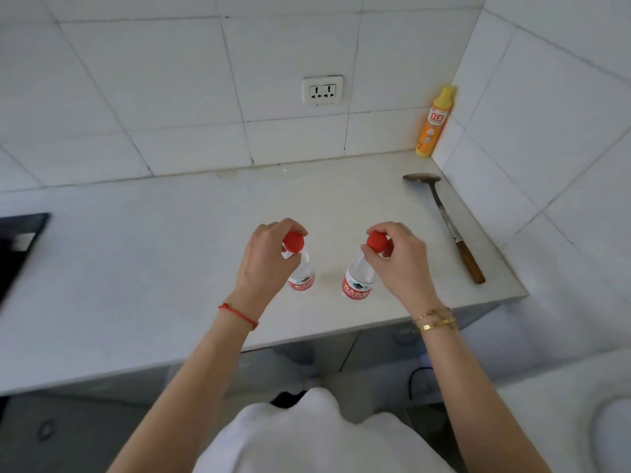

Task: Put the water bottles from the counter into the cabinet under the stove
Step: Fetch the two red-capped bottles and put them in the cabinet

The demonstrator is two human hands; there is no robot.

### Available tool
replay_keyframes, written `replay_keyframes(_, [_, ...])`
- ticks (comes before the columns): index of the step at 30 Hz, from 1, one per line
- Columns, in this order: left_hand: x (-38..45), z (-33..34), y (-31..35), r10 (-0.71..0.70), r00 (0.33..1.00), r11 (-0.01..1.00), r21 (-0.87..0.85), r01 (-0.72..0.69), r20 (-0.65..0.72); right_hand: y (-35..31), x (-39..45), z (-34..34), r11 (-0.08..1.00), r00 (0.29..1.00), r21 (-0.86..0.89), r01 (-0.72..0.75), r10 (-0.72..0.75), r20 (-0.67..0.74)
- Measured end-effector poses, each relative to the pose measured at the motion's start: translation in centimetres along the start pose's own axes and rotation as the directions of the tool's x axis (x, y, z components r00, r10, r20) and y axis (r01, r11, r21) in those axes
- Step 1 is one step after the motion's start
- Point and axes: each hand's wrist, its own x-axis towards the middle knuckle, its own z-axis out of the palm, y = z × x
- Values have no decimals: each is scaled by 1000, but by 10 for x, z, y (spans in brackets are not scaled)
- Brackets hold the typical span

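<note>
Nearest to you, below the front edge of the counter (136, 302), lies the dim cabinet front; whether a door there is open cannot be told from this view.

Your left hand (263, 264) pinches the neck of the left water bottle (302, 279) just under its red cap, fingers curled round the top. Your right hand (399, 264) holds the right water bottle (356, 285) in the same manner, thumb and fingers closed round its cap. Both bottles stand upright near the middle of the counter, toward its front edge, set apart from each other. Whether their bases rest on the surface or are just lifted cannot be told. Gripping at the neck leaves each bottle hanging vertical, which likely suits carrying one in each hand and lowering them into a low cabinet.

At the left edge of the counter, the black stove (17, 247) marks the side where the target cabinet should lie. You will probably need to carry both bottles leftward and down.

Along the right edge lies a spatula (447, 227) with a wooden handle, well apart from the bottles. In the far right corner stands a yellow detergent bottle (433, 124) against the tiled wall. A wall socket (322, 90) sits above the far edge.
</note>
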Motion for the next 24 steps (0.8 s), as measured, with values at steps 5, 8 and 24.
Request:
replay_keyframes(5, [-105,-31,12,-127,985,992,-5,127,-117,-22,-58,0,991,987,63,117,-123,99])
replay_keyframes(8, [-170,-48,21,-215,961,976,5,219,-174,-40,-98,2,979,962,96,178,-193,191])
replay_keyframes(24, [-503,-154,18,-586,638,743,-17,669,-499,-195,-322,91,851,616,354,387,-525,587])
